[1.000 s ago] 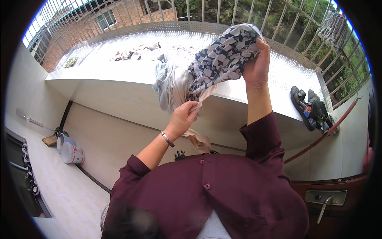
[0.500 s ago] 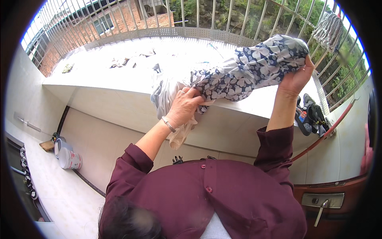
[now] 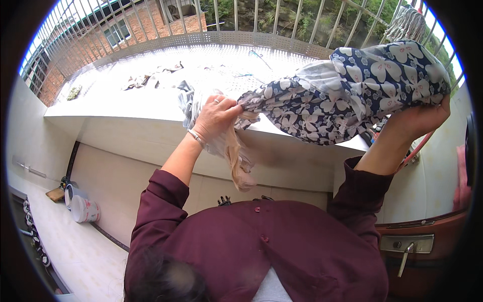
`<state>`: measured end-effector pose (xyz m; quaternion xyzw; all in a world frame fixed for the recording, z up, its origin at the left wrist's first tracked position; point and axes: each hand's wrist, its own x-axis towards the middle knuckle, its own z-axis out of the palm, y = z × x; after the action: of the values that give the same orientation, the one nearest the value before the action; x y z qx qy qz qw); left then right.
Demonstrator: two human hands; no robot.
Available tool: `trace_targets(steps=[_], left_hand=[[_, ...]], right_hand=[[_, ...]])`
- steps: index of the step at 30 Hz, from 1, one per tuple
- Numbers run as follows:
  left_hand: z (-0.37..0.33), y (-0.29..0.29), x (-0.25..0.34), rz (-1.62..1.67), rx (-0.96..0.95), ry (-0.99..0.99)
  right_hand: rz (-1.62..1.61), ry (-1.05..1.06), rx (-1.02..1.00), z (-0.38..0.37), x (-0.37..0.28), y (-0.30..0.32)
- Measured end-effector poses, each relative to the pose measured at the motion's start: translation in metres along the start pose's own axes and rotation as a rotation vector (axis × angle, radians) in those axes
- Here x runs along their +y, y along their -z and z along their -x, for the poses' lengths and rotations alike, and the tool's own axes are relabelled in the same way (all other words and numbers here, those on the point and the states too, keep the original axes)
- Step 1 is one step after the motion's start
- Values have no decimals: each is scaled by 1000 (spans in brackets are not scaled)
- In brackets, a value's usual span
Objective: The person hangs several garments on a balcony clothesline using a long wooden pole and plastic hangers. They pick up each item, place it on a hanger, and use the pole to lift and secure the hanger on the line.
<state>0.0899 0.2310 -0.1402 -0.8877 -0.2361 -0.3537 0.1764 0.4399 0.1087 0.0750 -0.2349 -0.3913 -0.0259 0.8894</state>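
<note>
A navy cloth garment (image 3: 314,108) with a white floral print stretches between my hands above the ledge. My left hand (image 3: 216,116) is closed round its gathered end, together with pale grey and beige cloth (image 3: 236,156) that hangs below the ledge's front edge. At the far right my right hand (image 3: 425,118) grips the other end of the floral garment, its fingers partly hidden by the fabric. The garment's exact kind cannot be made out.
A white ledge (image 3: 100,108) runs along the metal railing (image 3: 236,17). Dark scraps (image 3: 148,80) and blue wire hangers (image 3: 259,58) lie on it. A mop head (image 3: 406,24) hangs at right. White buckets (image 3: 84,209) stand at left; a door handle (image 3: 405,259) is at lower right.
My right hand has moved to the right and slightly down, spreading the floral garment wider. My left hand has shifted a little left and up, still gripping the cloth.
</note>
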Motion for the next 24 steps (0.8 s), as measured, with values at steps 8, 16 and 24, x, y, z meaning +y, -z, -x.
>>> trace_targets(steps=[8,16,24], left_hand=[[14,5,12,25,-178,-5],[9,3,17,2,-157,-19],[23,18,15,8,-211,7]], right_hand=[[-174,-650,-64,58,27,-7],[1072,37,-1462,226,93,-9],[421,-614,-920,166,105,2]])
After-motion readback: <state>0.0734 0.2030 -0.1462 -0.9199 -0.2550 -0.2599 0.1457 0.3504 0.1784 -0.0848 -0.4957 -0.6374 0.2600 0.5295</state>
